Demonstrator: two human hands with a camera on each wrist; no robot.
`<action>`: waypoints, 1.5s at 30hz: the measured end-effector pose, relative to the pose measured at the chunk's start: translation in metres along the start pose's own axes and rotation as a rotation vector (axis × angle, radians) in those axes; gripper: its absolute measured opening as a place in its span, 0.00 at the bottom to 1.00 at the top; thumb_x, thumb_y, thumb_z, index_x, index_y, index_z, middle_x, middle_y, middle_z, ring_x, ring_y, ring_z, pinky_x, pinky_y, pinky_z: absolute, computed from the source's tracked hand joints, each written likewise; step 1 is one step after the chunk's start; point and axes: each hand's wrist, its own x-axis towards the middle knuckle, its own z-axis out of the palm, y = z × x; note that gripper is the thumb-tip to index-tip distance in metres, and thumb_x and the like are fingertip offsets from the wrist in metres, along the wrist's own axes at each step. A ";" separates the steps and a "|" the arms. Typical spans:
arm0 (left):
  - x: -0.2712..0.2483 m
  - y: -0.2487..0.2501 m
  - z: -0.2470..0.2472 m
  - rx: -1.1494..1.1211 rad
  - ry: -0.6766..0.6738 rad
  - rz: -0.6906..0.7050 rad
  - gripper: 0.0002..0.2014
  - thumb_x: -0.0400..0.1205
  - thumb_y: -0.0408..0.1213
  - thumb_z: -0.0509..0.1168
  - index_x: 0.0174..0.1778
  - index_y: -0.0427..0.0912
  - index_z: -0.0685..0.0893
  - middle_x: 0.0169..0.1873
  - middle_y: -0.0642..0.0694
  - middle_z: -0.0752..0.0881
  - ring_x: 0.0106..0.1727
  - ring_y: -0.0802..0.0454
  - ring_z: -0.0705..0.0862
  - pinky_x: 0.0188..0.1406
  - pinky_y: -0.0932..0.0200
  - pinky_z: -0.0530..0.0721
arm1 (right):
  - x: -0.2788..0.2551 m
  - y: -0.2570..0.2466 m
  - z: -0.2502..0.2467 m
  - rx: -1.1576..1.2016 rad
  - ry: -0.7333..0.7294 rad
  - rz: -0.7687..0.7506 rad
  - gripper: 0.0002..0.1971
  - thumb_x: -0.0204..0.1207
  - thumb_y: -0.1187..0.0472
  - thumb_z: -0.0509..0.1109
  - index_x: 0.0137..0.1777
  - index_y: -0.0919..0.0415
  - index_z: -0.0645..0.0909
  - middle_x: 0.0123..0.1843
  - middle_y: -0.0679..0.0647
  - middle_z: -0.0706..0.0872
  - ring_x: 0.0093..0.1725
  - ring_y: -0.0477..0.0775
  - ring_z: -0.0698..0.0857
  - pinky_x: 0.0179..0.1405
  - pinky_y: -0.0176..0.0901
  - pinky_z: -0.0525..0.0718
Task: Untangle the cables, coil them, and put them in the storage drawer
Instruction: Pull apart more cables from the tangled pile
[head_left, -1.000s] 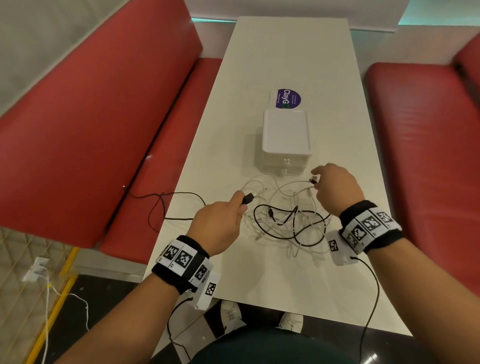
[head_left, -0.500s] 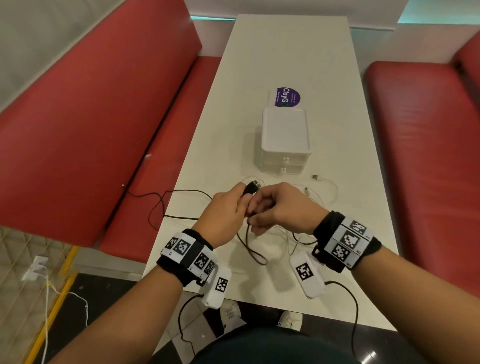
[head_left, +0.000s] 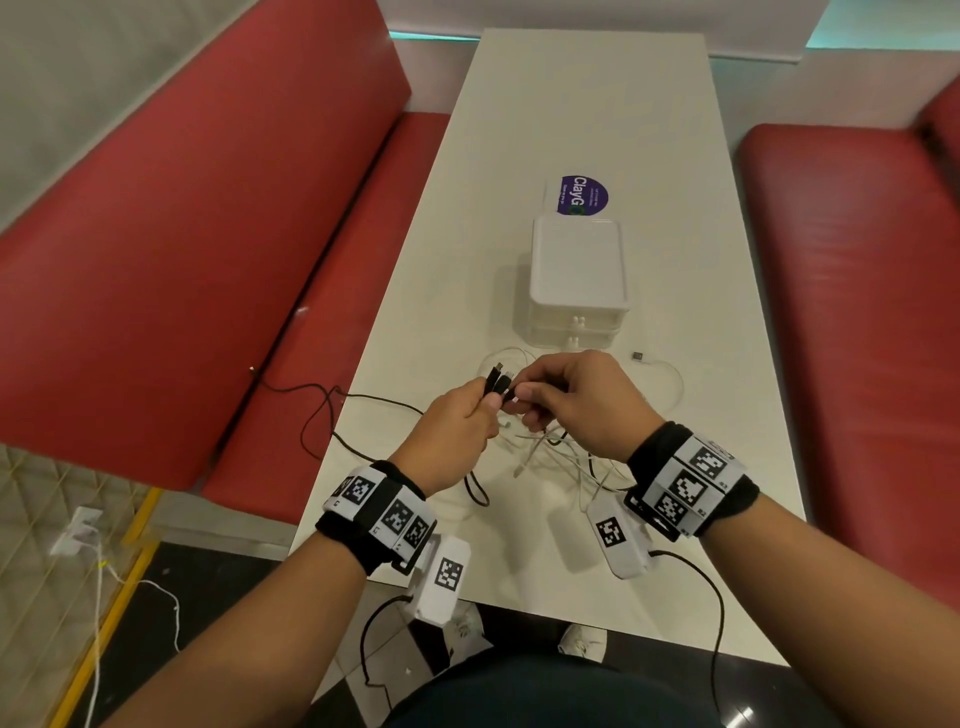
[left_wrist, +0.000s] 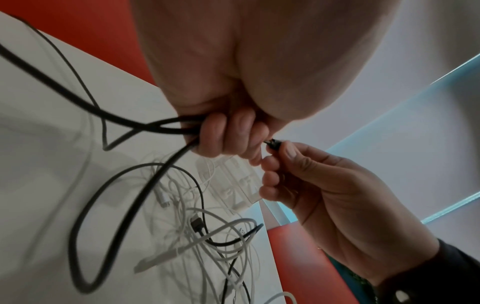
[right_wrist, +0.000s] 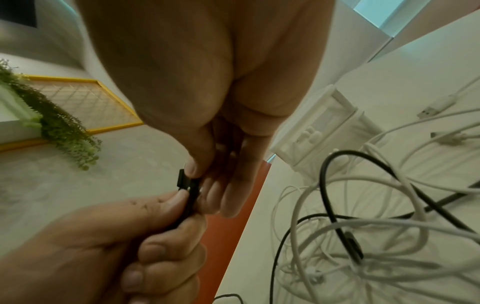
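My left hand (head_left: 467, 415) grips both plug ends of a black cable (head_left: 497, 382) above the near part of the white table (head_left: 571, 104). My right hand (head_left: 550, 395) pinches the same black plugs (right_wrist: 185, 182) from the right, touching the left hand. Doubled black cable (left_wrist: 124, 125) runs out of the left fist and loops down (left_wrist: 83, 226) to the table. A tangle of white and black cables (head_left: 561, 457) lies under and behind the hands, also seen as a cable pile (right_wrist: 376, 216). The white storage drawer unit (head_left: 576, 280) stands shut just beyond.
A loose white cable with a USB plug (head_left: 638, 356) lies right of the drawer unit. A purple sticker (head_left: 582, 195) is behind it. Red benches (head_left: 182, 234) flank the table on both sides. A thin black sensor wire (head_left: 322, 410) trails off the left edge.
My right hand left the white plug at the right, came over to the left hand, and now pinches the black plugs with it. Both black cable ends are now together.
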 end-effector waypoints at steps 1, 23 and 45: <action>0.000 -0.001 -0.001 -0.009 -0.021 -0.004 0.14 0.87 0.43 0.55 0.54 0.40 0.82 0.27 0.57 0.75 0.27 0.55 0.70 0.31 0.55 0.70 | 0.000 0.001 0.000 -0.021 0.009 -0.002 0.05 0.83 0.68 0.71 0.49 0.66 0.89 0.39 0.59 0.94 0.36 0.59 0.92 0.41 0.44 0.92; 0.001 0.026 -0.033 0.055 0.052 0.129 0.10 0.91 0.41 0.53 0.47 0.43 0.75 0.24 0.55 0.73 0.20 0.55 0.72 0.28 0.51 0.83 | -0.008 0.021 0.040 -0.324 -0.360 -0.051 0.14 0.86 0.48 0.65 0.46 0.54 0.88 0.33 0.45 0.83 0.31 0.41 0.79 0.43 0.44 0.82; -0.007 -0.035 -0.072 0.912 0.182 -0.097 0.13 0.81 0.53 0.64 0.35 0.51 0.76 0.36 0.47 0.84 0.45 0.37 0.86 0.36 0.53 0.75 | -0.010 0.023 0.019 -0.288 -0.239 -0.106 0.12 0.88 0.56 0.63 0.47 0.49 0.87 0.32 0.53 0.75 0.30 0.50 0.72 0.34 0.42 0.71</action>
